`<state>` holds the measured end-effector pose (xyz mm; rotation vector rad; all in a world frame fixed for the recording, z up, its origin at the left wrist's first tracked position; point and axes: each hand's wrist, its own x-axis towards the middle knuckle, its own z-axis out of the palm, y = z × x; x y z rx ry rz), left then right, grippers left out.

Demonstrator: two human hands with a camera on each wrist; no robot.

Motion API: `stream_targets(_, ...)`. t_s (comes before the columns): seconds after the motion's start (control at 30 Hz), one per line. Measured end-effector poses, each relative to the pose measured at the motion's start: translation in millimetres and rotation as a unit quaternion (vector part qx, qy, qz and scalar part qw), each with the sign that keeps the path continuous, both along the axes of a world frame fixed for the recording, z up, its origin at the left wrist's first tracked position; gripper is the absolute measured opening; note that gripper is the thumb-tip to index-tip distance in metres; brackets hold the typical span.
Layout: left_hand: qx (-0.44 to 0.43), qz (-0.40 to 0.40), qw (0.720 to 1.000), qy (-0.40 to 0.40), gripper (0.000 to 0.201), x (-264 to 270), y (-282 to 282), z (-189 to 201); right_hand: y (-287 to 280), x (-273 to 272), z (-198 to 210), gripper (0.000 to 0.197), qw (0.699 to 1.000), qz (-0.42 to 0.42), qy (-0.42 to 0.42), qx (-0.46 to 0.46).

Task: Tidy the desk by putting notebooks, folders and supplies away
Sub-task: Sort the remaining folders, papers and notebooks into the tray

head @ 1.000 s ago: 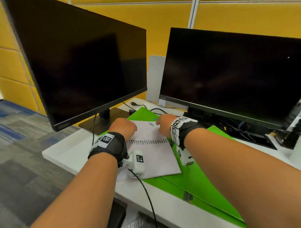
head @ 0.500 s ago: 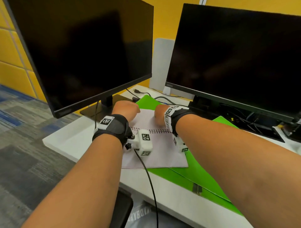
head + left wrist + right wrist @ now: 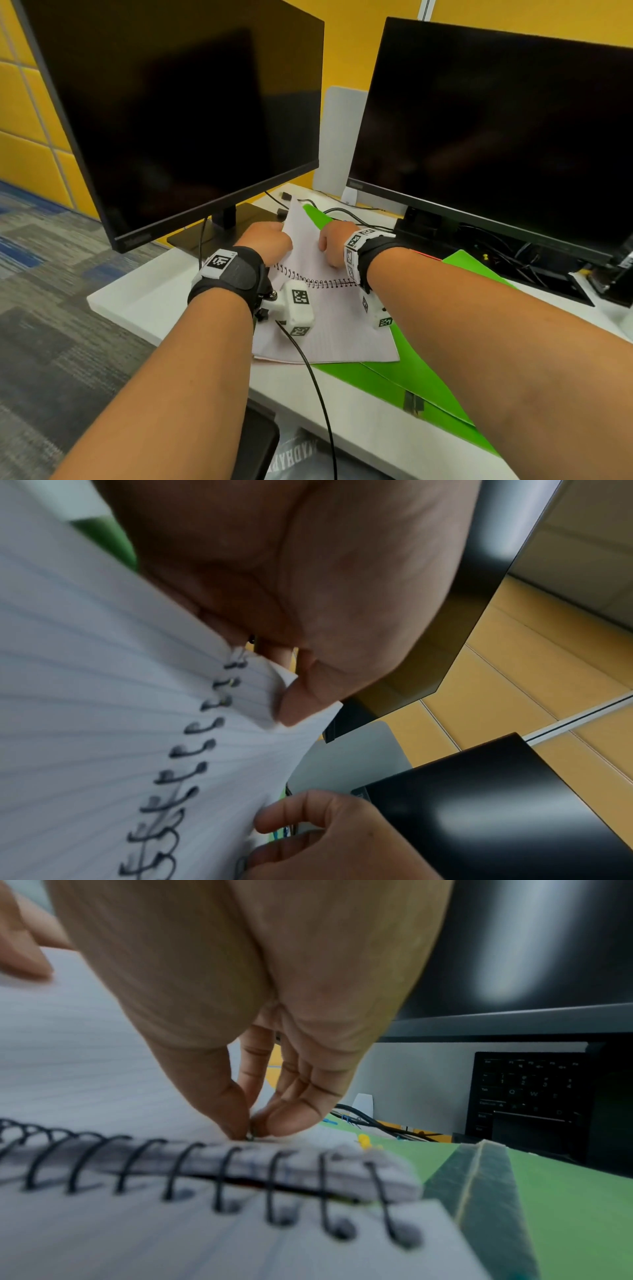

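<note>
An open spiral notebook lies on a green folder on the white desk. My left hand pinches the far page's left corner between thumb and fingers and holds it raised off the folder. My right hand is on the same page just beyond the spiral. Its thumb and fingertips are pinched together on a small dark clip-like thing on the paper. The wrist views are blurred, so the clip's shape is unclear.
Two dark monitors stand close behind the notebook. Black cables lie between their bases. A laptop keyboard sits under the right monitor. A yellow pushpin lies on the folder. The desk's left edge is near my left wrist.
The far page's left corner has come up off the folder in my left hand. My right hand has stayed near the spiral. The head view has shifted.
</note>
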<state>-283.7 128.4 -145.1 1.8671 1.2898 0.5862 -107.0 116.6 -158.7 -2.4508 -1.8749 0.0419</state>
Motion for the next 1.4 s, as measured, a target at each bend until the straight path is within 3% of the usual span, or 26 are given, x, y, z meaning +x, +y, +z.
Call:
stream_targets(0.13,-0.034,-0.041,0.999,-0.01,0.036,1,-3,-3,-1,7,-4,0.035,1.0,0.012,0.004,0.008)
stream_targets(0.27,-0.032,-0.027,0.998,-0.052,0.047,-1,0,-1,-10,13,5,0.031,0.999,0.002,0.035,0.021)
stream_targets(0.5,-0.026,0.013,0.991,-0.134,0.039,3,2,18,-36,43,55,0.023,0.998,-0.036,0.059,-0.009)
stream_targets(0.73,-0.071,-0.022,0.974,-0.212,0.043,65,-44,36,-112,102,94,0.018,0.985,-0.092,0.14,0.031)
stream_targets(0.97,-0.076,-0.115,0.97,-0.203,0.04,159,-100,61,-199,171,116,0.017,0.969,-0.161,0.167,0.084)
stream_targets(1.1,-0.125,-0.145,0.96,-0.204,0.033,209,-133,70,-259,203,129,0.013,0.96,-0.184,0.179,0.113)
stream_targets(1.23,-0.127,-0.185,0.956,-0.189,0.042,254,-154,51,-325,242,139,0.01,0.943,-0.241,0.194,0.126)
stream_targets(1.4,-0.16,-0.204,0.957,-0.131,0.044,285,-173,14,-409,294,130,0.002,0.896,-0.361,0.2,0.163)
